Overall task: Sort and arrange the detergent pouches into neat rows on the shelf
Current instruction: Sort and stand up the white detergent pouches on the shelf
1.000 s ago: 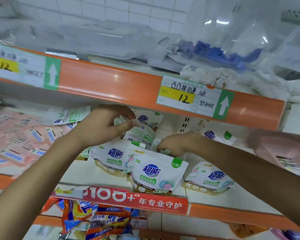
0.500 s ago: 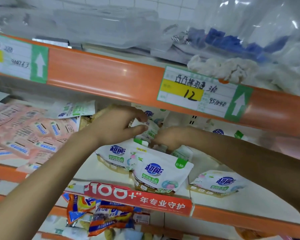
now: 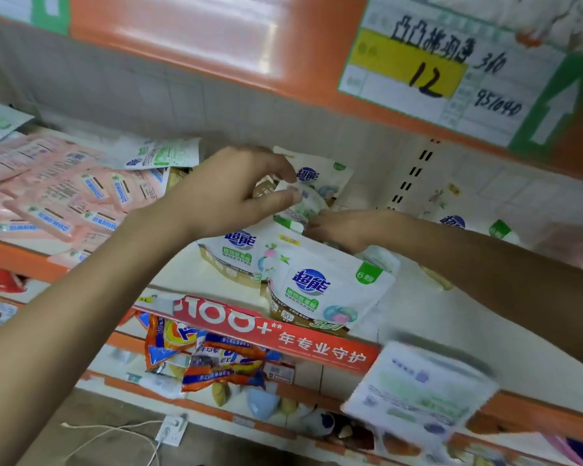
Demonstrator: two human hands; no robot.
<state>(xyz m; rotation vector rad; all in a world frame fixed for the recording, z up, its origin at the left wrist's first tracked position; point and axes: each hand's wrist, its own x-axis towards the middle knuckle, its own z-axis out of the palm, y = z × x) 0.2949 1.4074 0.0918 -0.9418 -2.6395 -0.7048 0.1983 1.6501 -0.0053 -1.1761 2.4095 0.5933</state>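
White detergent pouches with a blue logo stand on the white shelf (image 3: 428,317). My left hand (image 3: 229,193) pinches the top of a white pouch (image 3: 303,206) in the middle row, between thumb and fingers. My right hand (image 3: 347,227) grips the same pouch from the right side. In front stand two more pouches, one (image 3: 323,290) at the shelf edge and one (image 3: 233,257) behind it to the left. Another pouch (image 3: 320,176) stands at the back. A blurred white pouch (image 3: 418,388) is off the shelf edge at the lower right, below the shelf front.
Pink sachets (image 3: 58,193) lie piled on the shelf's left part. An orange shelf rail with a price tag (image 3: 431,72) hangs overhead. A red banner (image 3: 270,331) runs along the shelf front. Orange bags (image 3: 209,358) sit on the shelf below.
The view has moved closer and tilted. Both hands stayed on the middle pouch. The pouch that lay at the right of the shelf is gone from there, and a blurred pouch shows below the edge.
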